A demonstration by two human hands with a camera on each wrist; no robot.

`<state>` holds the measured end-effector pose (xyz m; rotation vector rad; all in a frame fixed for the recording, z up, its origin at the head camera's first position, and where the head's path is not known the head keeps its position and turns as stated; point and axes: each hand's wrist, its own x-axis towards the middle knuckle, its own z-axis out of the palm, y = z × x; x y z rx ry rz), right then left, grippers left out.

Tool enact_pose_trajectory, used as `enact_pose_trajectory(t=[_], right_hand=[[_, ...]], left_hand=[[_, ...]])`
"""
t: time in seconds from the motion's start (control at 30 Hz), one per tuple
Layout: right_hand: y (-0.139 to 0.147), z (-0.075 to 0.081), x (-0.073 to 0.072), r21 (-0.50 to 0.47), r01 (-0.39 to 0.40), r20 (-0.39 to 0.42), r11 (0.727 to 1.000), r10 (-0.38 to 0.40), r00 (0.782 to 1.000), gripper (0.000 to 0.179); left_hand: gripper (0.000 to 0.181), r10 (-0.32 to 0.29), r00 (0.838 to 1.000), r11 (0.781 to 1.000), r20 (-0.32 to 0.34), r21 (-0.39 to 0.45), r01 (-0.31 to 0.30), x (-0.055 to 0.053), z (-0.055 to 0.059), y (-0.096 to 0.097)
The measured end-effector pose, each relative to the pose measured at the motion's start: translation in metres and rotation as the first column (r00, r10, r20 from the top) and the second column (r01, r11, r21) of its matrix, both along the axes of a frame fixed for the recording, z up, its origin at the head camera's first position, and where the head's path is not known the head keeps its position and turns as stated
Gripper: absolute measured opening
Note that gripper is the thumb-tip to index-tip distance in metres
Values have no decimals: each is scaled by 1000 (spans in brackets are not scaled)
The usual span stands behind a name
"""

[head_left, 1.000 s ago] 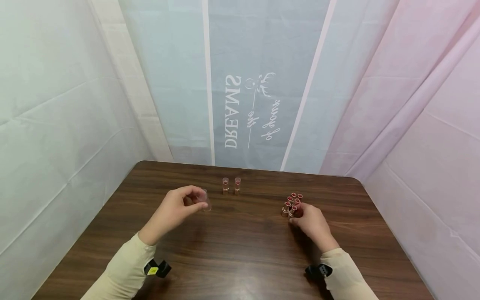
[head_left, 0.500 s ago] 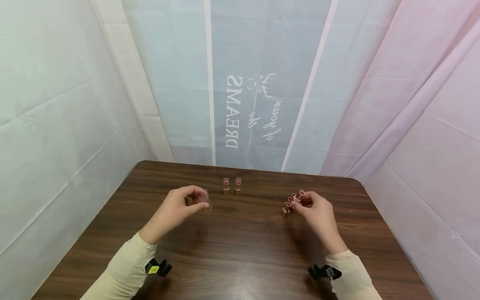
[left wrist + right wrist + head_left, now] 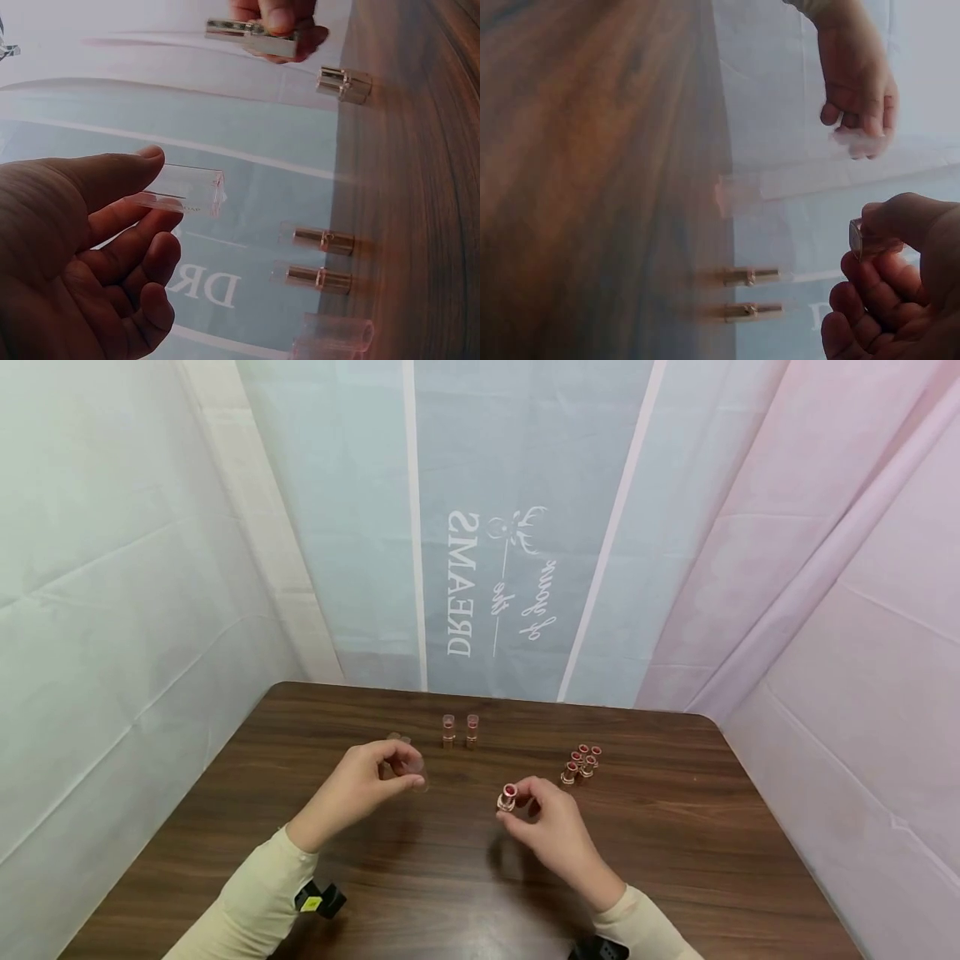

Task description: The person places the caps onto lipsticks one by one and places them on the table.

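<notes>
My left hand (image 3: 363,785) pinches a clear plastic lipstick cap (image 3: 191,187) between thumb and fingers, above the table. The cap lies on its side in the left wrist view, one end past the fingertips. Nearer the middle, my right hand (image 3: 555,822) holds a rose-gold lipstick tube (image 3: 507,798), its red top facing up and uncovered. In the right wrist view the base of this tube (image 3: 856,240) shows between thumb and fingers. Two lipsticks with clear caps, one (image 3: 448,732) beside the other (image 3: 472,732), stand upright at the back.
Several uncapped lipstick tubes (image 3: 583,762) stand bunched on the right of the brown wooden table (image 3: 675,827). More clear caps (image 3: 334,337) stand behind my left hand, partly hidden by it in the head view. A printed cloth (image 3: 502,443) hangs behind the table.
My right hand has lifted a lipstick tube out of the bunch on the right and carried it left toward the middle. My left hand keeps the cap, shifting only slightly.
</notes>
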<state>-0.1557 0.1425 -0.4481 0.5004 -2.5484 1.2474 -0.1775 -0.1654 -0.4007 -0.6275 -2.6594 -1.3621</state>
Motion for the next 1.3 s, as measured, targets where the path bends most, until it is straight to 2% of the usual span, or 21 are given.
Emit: enact_pose_trajectory(t=[0.07,0.17,0.33,0.47,0.77,0.93,1.07,1.3], right_hand=[[-2,-5,1,-4,-43,27,999,43,999,27],[-4,-10,2,4,-69,21,998,69,997,25],[-2,-12,-1,19,-61,-39,998,61,997,23],[0,-11,-1,25,-47,-49,999,48,998,22],[2,-8,-2,31,-52,-52,998,54,997,20],[3,-9,-4,37,-54,-66,998,57,996,21],[3,-10,-5,40,-58,-65,998,60,996,20],[4,-6,-4,37,-71,-39,997,72,997,18]], left_hand=[[19,-1,1000,1000,-1,1,1,1,1,1],[19,-7,1000,1000,-5,7,7,1,3,2],[20,-14,1000,1000,-10,6,14,1,3,8],[20,-36,999,999,-35,-5,35,0,5,18],[21,-127,981,992,-146,-24,125,-6,29,48],[23,-215,962,977,-170,-30,213,-9,38,69],[22,-270,949,963,-163,-44,266,-10,38,85],[18,-279,950,960,-139,-45,275,-10,35,97]])
